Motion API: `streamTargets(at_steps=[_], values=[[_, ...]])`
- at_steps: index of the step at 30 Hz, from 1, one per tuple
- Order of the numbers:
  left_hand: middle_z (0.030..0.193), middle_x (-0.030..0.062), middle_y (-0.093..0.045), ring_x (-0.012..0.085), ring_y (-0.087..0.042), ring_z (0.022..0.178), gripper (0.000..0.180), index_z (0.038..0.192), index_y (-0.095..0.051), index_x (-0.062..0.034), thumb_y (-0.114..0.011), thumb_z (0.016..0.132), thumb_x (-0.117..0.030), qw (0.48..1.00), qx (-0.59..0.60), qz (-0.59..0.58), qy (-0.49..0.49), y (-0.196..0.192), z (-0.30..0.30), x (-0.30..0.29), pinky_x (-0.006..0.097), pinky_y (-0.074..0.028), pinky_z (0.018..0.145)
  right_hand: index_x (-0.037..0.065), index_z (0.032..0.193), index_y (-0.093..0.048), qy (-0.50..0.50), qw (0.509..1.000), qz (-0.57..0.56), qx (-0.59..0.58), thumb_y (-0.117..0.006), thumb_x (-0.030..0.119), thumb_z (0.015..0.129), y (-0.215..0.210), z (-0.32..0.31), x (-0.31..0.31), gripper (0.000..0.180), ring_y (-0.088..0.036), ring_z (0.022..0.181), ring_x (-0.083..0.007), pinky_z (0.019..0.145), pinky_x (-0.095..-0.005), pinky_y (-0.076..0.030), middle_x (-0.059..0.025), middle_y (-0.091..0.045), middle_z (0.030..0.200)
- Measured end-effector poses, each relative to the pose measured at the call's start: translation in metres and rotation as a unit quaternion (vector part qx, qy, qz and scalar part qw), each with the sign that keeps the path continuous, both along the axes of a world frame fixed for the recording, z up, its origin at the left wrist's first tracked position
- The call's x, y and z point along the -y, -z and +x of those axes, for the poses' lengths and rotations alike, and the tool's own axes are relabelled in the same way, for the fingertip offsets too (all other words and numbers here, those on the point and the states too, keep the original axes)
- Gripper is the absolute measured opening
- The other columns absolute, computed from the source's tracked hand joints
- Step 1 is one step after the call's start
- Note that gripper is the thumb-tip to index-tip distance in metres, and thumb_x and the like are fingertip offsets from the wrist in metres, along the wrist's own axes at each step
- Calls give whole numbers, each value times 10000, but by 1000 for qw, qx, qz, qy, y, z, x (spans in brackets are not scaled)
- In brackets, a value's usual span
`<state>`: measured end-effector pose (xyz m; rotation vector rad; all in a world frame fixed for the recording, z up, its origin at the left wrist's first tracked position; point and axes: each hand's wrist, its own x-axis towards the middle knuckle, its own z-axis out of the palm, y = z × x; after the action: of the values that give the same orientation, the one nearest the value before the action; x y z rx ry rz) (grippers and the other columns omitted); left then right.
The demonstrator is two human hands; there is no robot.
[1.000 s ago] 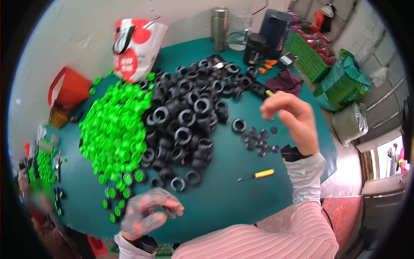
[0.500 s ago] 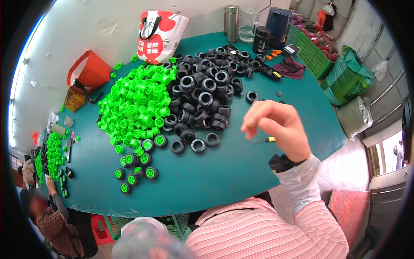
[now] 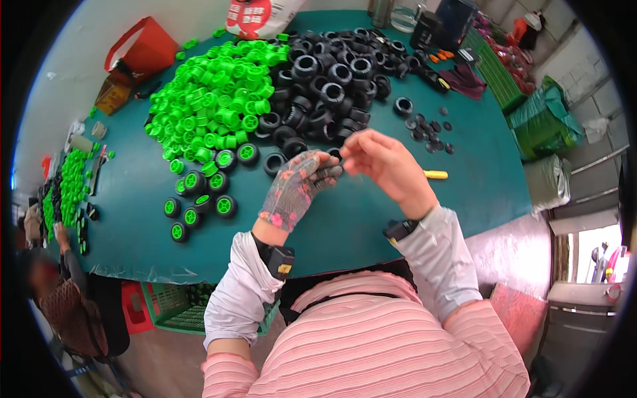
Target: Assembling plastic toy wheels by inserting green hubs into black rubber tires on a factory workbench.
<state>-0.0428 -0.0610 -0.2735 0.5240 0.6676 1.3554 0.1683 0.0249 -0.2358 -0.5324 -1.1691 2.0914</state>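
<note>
A small black rubber tyre (image 3: 336, 156) sits pinched between the gloved left hand (image 3: 298, 189) and bare right hand (image 3: 388, 166), fingers closed on its rim above the table (image 3: 411, 212). It looks light, soft, grippy; hold its outer edge. Green hubs (image 3: 219, 93) lie beyond.

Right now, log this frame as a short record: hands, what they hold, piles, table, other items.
left hand: patterned glove, fingertips meet right hand
right hand: bare, pinching a small dark part, hard to identify
green hubs: heap, far left
black tyres: heap beside hubs
assembled wheels: group left of hands
yellow-handled tool: right of hands
table: teal
</note>
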Motion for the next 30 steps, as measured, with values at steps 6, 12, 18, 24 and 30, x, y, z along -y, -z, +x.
streamTargets(at_steps=[6, 12, 18, 24, 30], values=[[1061, 108, -704, 230, -702, 958, 264, 1142, -656, -6, -659, 991, -222, 991, -96, 48, 77, 14, -4, -77, 329, -553, 854, 19, 1161, -643, 46, 993, 7, -110, -601, 251, 1037, 18, -46, -93, 267, -712, 932, -199, 825, -319, -571, -131, -696, 1132], [995, 64, -666, 148, -634, 918, 231, 1092, -663, -18, -653, 990, -225, 996, -45, 32, 65, 65, -18, -150, 297, -507, 848, 13, 1203, -611, 63, 978, 69, -188, -567, 269, 1054, 76, -100, -186, 299, -703, 955, -217, 824, -325, -567, -146, -677, 1151], [1202, 71, -600, 136, -577, 1005, 273, 1143, -648, -22, -713, 927, -177, 989, -98, 66, 85, 93, -31, -218, 259, -470, 850, -10, 1282, -537, -16, 949, 85, -303, -587, 461, 1010, 144, -102, -274, 546, -665, 923, -294, 846, -408, -537, -186, -644, 1141], [1340, 131, -583, 183, -595, 1071, 558, 1341, -571, -32, -793, 885, -266, 984, -153, 71, 66, 95, 5, -226, 322, -466, 976, 8, 1361, -508, -2, 931, 101, -351, -574, 497, 1002, 147, -63, -285, 611, -646, 998, -312, 872, -440, -525, -187, -618, 1218], [1408, 98, -544, 218, -575, 1237, 716, 1485, -434, -47, -797, 892, -216, 981, -151, 37, 113, 58, 58, -134, 367, -461, 1056, 6, 1259, -580, 126, 928, 126, -327, -563, 364, 1041, 51, -54, -218, 419, -677, 922, -256, 837, -387, -542, -158, -683, 1096]])
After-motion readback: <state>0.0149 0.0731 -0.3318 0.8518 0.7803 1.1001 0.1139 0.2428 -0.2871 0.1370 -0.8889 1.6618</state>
